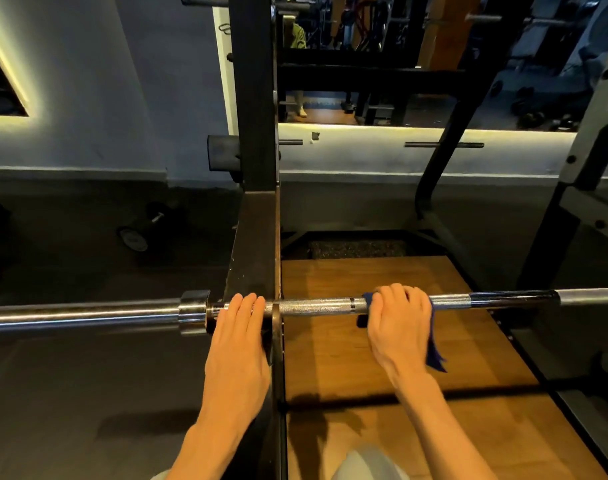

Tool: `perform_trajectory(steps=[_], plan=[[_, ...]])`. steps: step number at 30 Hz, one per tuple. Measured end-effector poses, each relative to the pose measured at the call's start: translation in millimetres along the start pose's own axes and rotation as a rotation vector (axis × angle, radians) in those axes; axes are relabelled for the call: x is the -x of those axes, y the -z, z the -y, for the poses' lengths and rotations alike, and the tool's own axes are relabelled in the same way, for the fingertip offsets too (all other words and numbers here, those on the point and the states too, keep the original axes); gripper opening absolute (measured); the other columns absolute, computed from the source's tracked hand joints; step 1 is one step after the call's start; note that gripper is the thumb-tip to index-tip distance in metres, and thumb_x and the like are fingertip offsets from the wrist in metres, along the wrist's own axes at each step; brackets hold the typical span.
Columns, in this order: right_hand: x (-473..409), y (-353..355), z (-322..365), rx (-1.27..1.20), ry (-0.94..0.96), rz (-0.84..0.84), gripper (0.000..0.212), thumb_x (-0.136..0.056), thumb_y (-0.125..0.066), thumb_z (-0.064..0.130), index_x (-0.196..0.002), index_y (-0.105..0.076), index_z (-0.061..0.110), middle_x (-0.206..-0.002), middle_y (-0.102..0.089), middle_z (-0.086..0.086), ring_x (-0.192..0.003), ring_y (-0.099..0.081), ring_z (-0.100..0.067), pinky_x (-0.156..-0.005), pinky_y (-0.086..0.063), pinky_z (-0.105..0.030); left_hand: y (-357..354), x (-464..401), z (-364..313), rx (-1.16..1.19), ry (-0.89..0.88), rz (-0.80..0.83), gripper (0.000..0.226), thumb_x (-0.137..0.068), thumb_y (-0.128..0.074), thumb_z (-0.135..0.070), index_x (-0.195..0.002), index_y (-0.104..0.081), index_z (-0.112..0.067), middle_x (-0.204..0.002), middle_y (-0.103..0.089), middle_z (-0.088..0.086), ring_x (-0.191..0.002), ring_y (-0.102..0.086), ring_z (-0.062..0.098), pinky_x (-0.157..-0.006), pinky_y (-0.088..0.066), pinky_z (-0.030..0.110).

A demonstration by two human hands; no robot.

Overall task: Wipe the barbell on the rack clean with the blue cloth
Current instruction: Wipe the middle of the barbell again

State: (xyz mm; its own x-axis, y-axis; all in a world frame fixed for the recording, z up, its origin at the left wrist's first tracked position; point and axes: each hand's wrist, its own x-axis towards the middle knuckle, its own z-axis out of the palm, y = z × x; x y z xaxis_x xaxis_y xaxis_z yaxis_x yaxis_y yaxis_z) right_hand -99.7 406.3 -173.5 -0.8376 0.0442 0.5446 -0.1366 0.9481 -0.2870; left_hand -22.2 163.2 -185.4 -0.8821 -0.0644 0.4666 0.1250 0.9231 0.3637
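Observation:
A steel barbell (316, 305) lies level across the black rack (255, 188), its thick sleeve running off to the left. My left hand (238, 344) rests over the bar just left of the rack hook, fingers curled on top of it. My right hand (397, 327) grips the bar further right, with the blue cloth (435, 351) wrapped round the shaft under the palm. A loose corner of the cloth hangs down beside my wrist. The bar under both hands is hidden.
The rack's black upright stands between my hands and continues upward. A wooden platform (399, 358) lies below the bar on the right. A dumbbell (139, 233) sits on the dark floor at the left. A mirror and lit wall are behind; a white rack post (586, 157) stands at right.

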Motion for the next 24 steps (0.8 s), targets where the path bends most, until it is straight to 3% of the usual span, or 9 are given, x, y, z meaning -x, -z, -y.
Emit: perform_trajectory(steps=[4, 6, 8, 11, 13, 15, 19, 24], plan=[[7.8, -15.8, 71.7, 0.064, 0.217, 0.110, 0.024, -0.099, -0.039, 0.030, -0.077, -0.048, 0.026, -0.078, -0.050, 0.005, -0.074, -0.049, -0.022, -0.076, -0.041, -0.040, 4.6, 5.1, 1.1, -0.080, -0.044, 0.029, 0.074, -0.077, -0.072, -0.006, -0.146, -0.045, -0.011, -0.152, -0.045, 0.008, -0.144, -0.035, 0.025, -0.118, -0.026, 0.045], [9.2, -22.2, 97.3, 0.041, 0.325, 0.130, 0.017, -0.096, -0.049, 0.029, -0.081, -0.054, 0.026, -0.080, -0.054, 0.004, -0.074, -0.051, -0.020, -0.075, -0.043, -0.039, 7.2, -2.6, 7.6, -0.125, -0.079, 0.016, 0.064, -0.079, -0.072, -0.007, -0.141, -0.053, -0.012, -0.145, -0.052, 0.006, -0.138, -0.044, 0.025, -0.120, -0.024, 0.044], [5.1, -20.0, 89.7, -0.007, 0.383, 0.113, 0.022, -0.099, -0.046, 0.030, -0.081, -0.058, 0.025, -0.078, -0.056, 0.004, -0.072, -0.052, -0.021, -0.072, -0.042, -0.039, 10.5, -13.8, 12.2, -0.122, -0.121, -0.013, 0.047, -0.084, -0.066, -0.008, -0.130, -0.060, -0.014, -0.131, -0.061, 0.003, -0.121, -0.057, 0.025, -0.118, -0.030, 0.043], [-4.7, -7.2, 27.3, 0.035, 0.405, 0.051, 0.030, -0.098, -0.040, 0.031, -0.074, -0.056, 0.024, -0.071, -0.054, 0.003, -0.066, -0.052, -0.027, -0.063, -0.038, -0.043, 17.7, -21.9, 9.0, -0.142, -0.178, -0.069, 0.033, -0.094, -0.050, -0.018, -0.124, -0.061, -0.013, -0.103, -0.060, 0.000, -0.086, -0.055, 0.020, -0.087, -0.044, 0.036], [-11.4, 6.2, -16.2, 0.086, 0.360, 0.047, 0.024, -0.096, -0.043, 0.029, -0.072, -0.045, 0.026, -0.069, -0.048, 0.003, -0.065, -0.049, -0.028, -0.062, -0.035, -0.043, 22.1, -26.5, 3.9, -0.201, -0.173, -0.104, 0.037, -0.097, -0.042, -0.026, -0.124, -0.064, -0.011, -0.092, -0.056, -0.001, -0.075, -0.045, 0.016, -0.067, -0.041, 0.033], [-14.7, 9.9, -34.7, 0.113, 0.276, 0.043, 0.021, -0.096, -0.041, 0.028, -0.076, -0.036, 0.030, -0.071, -0.041, 0.006, -0.066, -0.047, -0.026, -0.067, -0.033, -0.040, 20.4, -34.9, 1.5, -0.241, -0.152, -0.125, 0.038, -0.098, -0.038, -0.030, -0.113, -0.069, -0.014, -0.085, -0.051, -0.001, -0.072, -0.040, 0.016, -0.061, -0.036, 0.032], [-5.5, -0.9, 2.6, 0.140, 0.062, 0.004, 0.028, -0.101, -0.041, 0.025, -0.074, -0.046, 0.027, -0.073, -0.044, 0.007, -0.071, -0.045, -0.020, -0.076, -0.037, -0.038, 8.3, -51.7, -0.1, -0.175, 0.019, -0.106, 0.030, -0.100, -0.048, -0.032, -0.082, -0.067, -0.019, -0.081, -0.042, -0.003, -0.072, -0.037, 0.015, -0.061, -0.039, 0.034], [12.2, -13.5, 101.0, 0.026, 0.170, 0.157, 0.016, -0.097, -0.049, 0.029, -0.083, -0.057, 0.026, -0.083, -0.057, 0.004, -0.079, -0.053, -0.021, -0.081, -0.043, -0.041, -0.6, -46.7, -0.6, -0.098, 0.034, -0.045, 0.011, -0.094, -0.060, -0.030, -0.085, -0.055, -0.024, -0.083, -0.053, -0.006, -0.076, -0.050, 0.016, -0.077, -0.045, 0.038]])
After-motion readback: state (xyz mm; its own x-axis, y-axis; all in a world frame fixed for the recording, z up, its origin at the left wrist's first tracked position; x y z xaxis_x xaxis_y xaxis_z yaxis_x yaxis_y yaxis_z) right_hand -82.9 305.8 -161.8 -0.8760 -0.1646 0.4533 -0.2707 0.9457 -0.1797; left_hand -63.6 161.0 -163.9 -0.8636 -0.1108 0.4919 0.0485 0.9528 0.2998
